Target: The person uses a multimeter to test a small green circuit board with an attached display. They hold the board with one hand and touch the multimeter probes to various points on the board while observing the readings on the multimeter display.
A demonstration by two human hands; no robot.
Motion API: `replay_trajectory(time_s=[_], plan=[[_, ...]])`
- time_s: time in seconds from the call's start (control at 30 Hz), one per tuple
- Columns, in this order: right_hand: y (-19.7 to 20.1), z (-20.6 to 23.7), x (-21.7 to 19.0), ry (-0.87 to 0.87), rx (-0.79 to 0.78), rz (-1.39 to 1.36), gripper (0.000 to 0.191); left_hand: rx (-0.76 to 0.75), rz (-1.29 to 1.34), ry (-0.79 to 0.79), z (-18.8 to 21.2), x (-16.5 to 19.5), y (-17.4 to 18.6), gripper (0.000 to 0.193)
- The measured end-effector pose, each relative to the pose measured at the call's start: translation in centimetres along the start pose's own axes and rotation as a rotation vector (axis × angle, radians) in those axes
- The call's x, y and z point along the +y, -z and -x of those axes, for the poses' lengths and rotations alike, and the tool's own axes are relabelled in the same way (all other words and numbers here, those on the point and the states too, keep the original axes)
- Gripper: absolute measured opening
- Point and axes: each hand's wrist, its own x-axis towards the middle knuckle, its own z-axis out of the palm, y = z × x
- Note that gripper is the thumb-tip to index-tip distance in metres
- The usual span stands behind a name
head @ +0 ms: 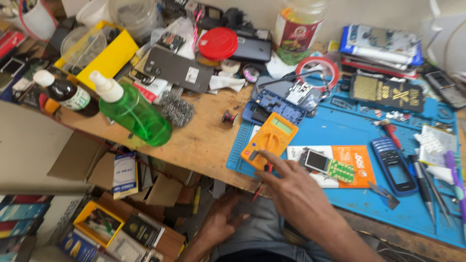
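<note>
The right hand [291, 187] rests spread fingers on one orange multimeter [268, 141] at the blue mat's [349, 131] front-left corner, gripping nothing. The left hand [221, 221] hangs below the worktop [204, 140], fingers loosely curled, empty.

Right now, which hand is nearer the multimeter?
Right. The right hand touches the multimeter's lower edge; the left hand rests below the desk edge, apart from it.

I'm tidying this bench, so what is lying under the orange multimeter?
The orange multimeter lies on the blue work mat, its top edge against a blue phone frame. The right hand touches its lower end. Anything beneath its body is covered.
</note>
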Motion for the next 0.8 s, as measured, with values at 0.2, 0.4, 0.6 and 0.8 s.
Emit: replay_trajectory(time_s=[0.2,0.4,0.6,0.8], plan=[[-2.9,1.0,0.4,0.048,0.086,0.049,0.023,-0.085,0.014,-0.032,-1.5,-1.4,2.3,0.064],[-4.4,2.1,0.5,0.179,0.184,-0.047,0.028,-0.322,0.082,-0.096,-1.9,-1.0,0.6,0.039],[-3.5,-3.1,-0.3,0.237,-0.012,-0.080,0.031,-0.522,-0.063,0.112,-2.2,-0.3,-0.9,0.023],[-2.0,-4.7,-0.9,0.182,0.234,-0.184,0.030,-0.520,-0.044,0.149,-0.6,8.3,2.5,0.024]])
